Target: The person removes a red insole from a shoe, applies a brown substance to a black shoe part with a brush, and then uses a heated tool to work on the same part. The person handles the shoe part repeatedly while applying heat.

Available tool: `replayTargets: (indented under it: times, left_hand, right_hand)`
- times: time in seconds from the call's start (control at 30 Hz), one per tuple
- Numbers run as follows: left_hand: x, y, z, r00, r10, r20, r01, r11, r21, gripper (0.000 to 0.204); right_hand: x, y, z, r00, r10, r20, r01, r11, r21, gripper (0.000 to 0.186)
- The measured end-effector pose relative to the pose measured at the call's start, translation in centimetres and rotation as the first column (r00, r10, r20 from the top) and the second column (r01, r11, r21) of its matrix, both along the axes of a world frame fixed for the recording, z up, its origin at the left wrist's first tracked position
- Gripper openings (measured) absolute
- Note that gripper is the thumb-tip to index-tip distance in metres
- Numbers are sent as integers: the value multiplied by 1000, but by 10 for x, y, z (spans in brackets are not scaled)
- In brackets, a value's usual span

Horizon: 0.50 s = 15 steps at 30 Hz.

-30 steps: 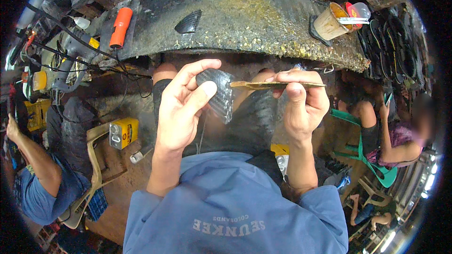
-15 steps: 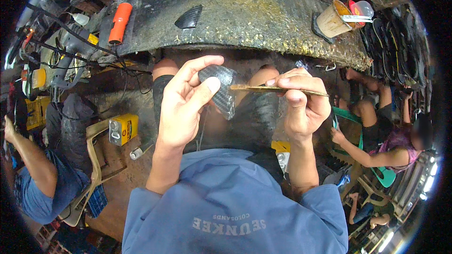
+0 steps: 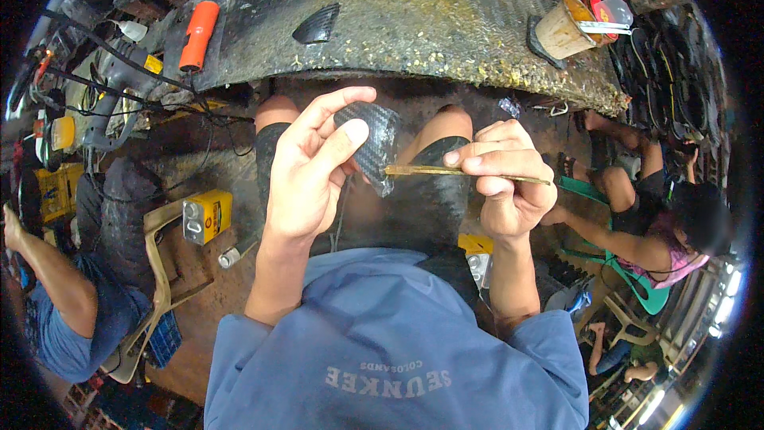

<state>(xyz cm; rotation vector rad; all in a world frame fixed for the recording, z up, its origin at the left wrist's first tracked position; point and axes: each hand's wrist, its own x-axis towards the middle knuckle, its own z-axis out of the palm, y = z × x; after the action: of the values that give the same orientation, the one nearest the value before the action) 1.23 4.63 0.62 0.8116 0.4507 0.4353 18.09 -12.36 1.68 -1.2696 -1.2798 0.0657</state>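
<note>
My left hand point(image 3: 314, 163) pinches a small curved black piece with a carbon-fibre weave point(image 3: 374, 143) between thumb and fingers. Its lower right edge looks shiny. Closed around a thin, flat, yellowish-brown stick-like tool point(image 3: 434, 170), my right hand point(image 3: 509, 179) holds it nearly level. The tool's left tip meets or nearly meets the lower right edge of the black piece; whether it touches is hard to tell. Both hands are above my lap, short of the workbench point(image 3: 454, 0). A similar dark woven piece point(image 3: 317, 25) lies on the bench.
On the bench are an orange cylinder-like tool point(image 3: 199, 36) and, at the right, a stained cup point(image 3: 563, 28) with a white-handled thing across it. Cables point(image 3: 127, 84) run at the left. A yellow can point(image 3: 207, 217) stands on the floor. Co-workers point(image 3: 64, 302) sit at both sides.
The stick-like tool's tip has moved down along the black piece's right edge, and my right hand has tilted slightly. The left hand has barely moved. The co-worker at right has shifted.
</note>
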Motion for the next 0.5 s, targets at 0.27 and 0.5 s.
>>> replayTargets:
  times: [0.27, 0.5]
  left_hand:
    - [0, 3, -3, 1000, 16, 11, -15, 998, -63, 38]
    - [-2, 4, -4, 999, -10, 32, 13, 996, -86, 38]
  right_hand:
    - [1, -3, -2, 997, 73, 26, -73, 997, -26, 27]
    - [-6, 0, -11, 993, 0, -122, 5, 999, 37, 23]
